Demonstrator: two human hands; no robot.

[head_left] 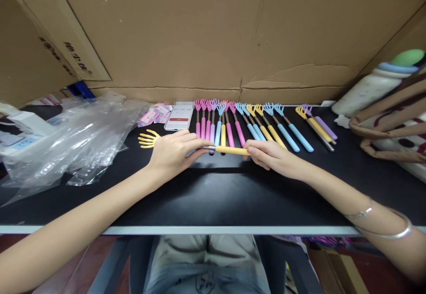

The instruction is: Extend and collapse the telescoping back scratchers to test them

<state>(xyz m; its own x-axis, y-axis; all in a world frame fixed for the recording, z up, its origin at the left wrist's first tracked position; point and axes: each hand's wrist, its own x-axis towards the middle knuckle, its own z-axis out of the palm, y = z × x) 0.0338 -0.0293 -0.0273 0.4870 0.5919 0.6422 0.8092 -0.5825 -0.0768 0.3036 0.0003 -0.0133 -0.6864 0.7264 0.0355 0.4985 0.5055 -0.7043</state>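
Observation:
A yellow back scratcher is held level above the black table between my two hands. My left hand is closed round its metal rod, and the yellow claw head sticks out to the left of that hand. My right hand grips the far end of the yellow handle. Behind them lies a row of back scratchers with pink, purple, blue and yellow handles, heads toward the cardboard; a blue one is near my right hand. Farther right, a yellow scratcher lies beside a loose-looking purple handle.
Clear plastic bags are heaped at the left, by a white power strip. A phone showing a timer lies near colourful cards. At the right are a bottle and a bag with brown straps. A cardboard wall stands behind.

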